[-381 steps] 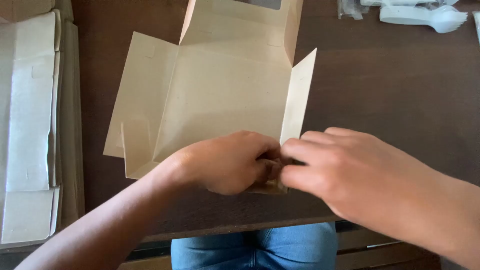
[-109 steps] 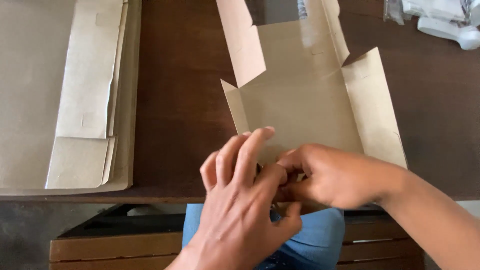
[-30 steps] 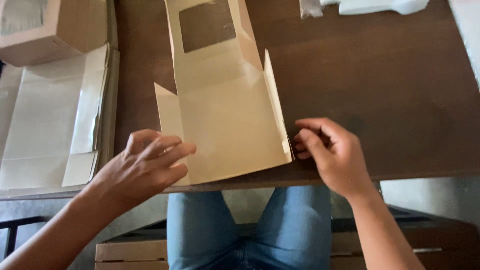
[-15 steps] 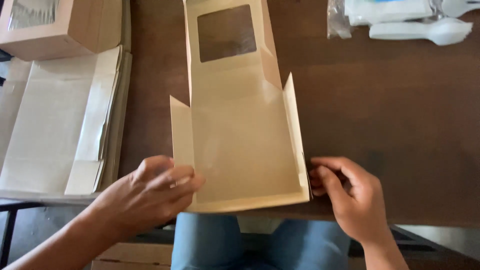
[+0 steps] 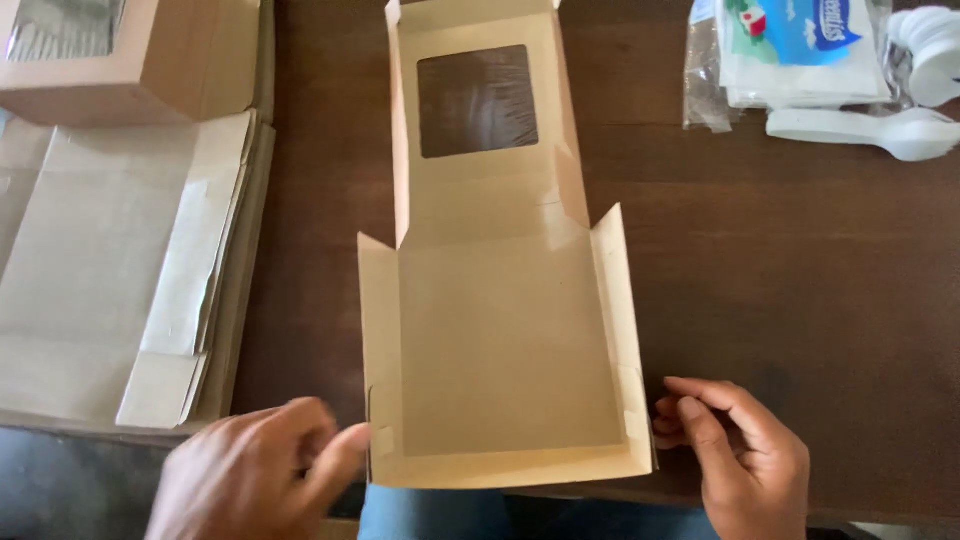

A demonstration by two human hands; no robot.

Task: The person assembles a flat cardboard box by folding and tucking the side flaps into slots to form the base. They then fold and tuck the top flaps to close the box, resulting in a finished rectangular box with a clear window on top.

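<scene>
Half-folded kraft box blank (image 5: 505, 340) flat on the bench (image 5: 800, 300), long axis running near to far. Left hand (image 5: 250, 475), loosely curled, touching its near-left corner; right hand (image 5: 745, 460), fingers bunched, empty, just beside the near-right corner.

A tan cardboard box blank (image 5: 505, 340) lies unfolded on the dark wooden worktop (image 5: 800, 290), its near edge at the worktop's front edge. Its long side flaps and front flap stand partly raised around the flat base. The far lid panel has a square clear window (image 5: 477, 100) and lies open, pointing away.
</scene>
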